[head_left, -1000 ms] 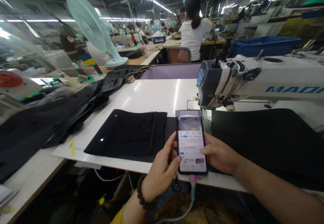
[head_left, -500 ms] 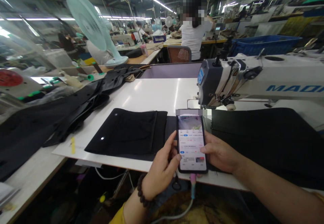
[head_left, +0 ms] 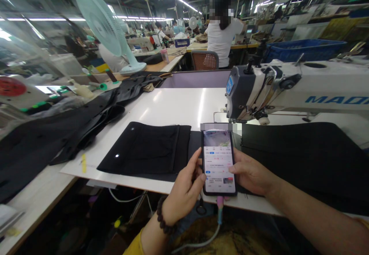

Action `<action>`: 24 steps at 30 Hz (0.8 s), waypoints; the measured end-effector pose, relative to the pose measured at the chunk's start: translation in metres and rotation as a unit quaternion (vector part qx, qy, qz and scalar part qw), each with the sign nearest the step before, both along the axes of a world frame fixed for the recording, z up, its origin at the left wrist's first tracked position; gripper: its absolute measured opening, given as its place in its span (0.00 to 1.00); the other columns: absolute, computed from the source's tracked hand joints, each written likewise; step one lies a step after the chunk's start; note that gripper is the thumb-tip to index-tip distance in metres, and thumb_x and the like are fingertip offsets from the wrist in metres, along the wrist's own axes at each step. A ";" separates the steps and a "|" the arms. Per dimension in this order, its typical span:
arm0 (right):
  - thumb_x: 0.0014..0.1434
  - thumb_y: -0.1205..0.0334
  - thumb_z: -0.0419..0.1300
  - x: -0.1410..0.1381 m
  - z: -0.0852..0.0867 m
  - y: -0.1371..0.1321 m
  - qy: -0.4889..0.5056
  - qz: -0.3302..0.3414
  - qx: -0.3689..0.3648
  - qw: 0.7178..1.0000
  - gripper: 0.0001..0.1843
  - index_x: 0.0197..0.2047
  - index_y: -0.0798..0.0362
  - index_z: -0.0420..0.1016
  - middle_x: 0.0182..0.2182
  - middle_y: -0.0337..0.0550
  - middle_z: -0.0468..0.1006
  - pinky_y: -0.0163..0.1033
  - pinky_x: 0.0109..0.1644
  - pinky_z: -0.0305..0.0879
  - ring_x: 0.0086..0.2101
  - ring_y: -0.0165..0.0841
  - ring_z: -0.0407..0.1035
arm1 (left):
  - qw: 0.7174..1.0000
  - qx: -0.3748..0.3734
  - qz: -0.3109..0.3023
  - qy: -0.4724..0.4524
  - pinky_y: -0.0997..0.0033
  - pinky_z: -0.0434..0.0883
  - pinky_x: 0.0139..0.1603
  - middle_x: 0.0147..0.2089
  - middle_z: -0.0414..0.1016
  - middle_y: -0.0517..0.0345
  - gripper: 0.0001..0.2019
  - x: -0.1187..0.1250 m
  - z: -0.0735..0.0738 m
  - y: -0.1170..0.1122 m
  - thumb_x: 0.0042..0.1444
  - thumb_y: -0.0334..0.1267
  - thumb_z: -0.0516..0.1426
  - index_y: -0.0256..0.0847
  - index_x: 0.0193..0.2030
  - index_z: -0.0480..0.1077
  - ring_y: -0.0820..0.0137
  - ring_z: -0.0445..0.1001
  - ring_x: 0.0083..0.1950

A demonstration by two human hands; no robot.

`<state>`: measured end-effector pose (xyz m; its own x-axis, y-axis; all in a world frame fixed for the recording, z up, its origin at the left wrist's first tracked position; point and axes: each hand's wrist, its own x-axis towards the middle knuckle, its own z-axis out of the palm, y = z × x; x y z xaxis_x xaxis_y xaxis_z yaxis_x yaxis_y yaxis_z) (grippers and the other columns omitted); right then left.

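Observation:
A smartphone point(head_left: 218, 166) with a lit screen is held upright between both hands, a cable point(head_left: 220, 209) plugged into its lower end. My left hand point(head_left: 187, 187), with a dark bead bracelet point(head_left: 163, 218) on the wrist, grips the left edge, thumb by the screen. On the right edge, my right hand point(head_left: 250, 172) is closed round the phone, its thumb over the screen. Behind it lie a folded black cloth piece point(head_left: 150, 147) with two metal eyelets on the left and a large black cloth panel point(head_left: 300, 159) on the right.
A white sewing machine point(head_left: 288, 85) stands at the right of the white tabletop point(head_left: 175, 103). Black cloth pieces point(head_left: 75, 128) are heaped along the left. Further back are a mint-green fan point(head_left: 100, 24), a blue crate point(head_left: 305, 49) and a person in a white shirt point(head_left: 220, 41).
The view has shifted very slightly. Both hands keep the same hold on the phone, and its screen looks almost the same.

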<state>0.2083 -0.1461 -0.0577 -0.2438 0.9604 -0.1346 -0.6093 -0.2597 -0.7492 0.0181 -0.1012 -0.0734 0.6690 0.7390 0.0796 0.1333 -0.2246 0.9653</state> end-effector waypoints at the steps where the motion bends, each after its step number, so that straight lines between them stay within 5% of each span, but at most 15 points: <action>1: 0.42 0.74 0.57 0.000 0.000 0.000 -0.002 -0.002 0.001 1.000 0.28 0.49 0.54 0.65 0.44 0.48 0.76 0.53 0.51 0.61 0.45 0.42 0.70 | 1.000 0.001 0.000 0.001 0.67 0.67 0.46 0.47 0.67 0.52 0.27 0.000 0.000 0.000 0.60 0.34 0.48 0.41 0.65 0.44 0.68 0.68 0.45; 24: 0.44 0.73 0.58 0.000 0.003 0.000 0.002 0.006 0.008 1.000 0.26 0.49 0.52 0.66 0.44 0.47 0.76 0.51 0.50 0.63 0.44 0.41 0.70 | 1.000 0.004 0.002 -0.002 0.67 0.66 0.48 0.50 0.66 0.50 0.27 -0.001 0.000 -0.001 0.60 0.34 0.48 0.40 0.65 0.44 0.67 0.67 0.47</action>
<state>0.2079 -0.1458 -0.0543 -0.2565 0.9593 -0.1178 -0.6083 -0.2550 -0.7517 0.0175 -0.1019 -0.0730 0.6657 0.7409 0.0885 0.1297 -0.2317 0.9641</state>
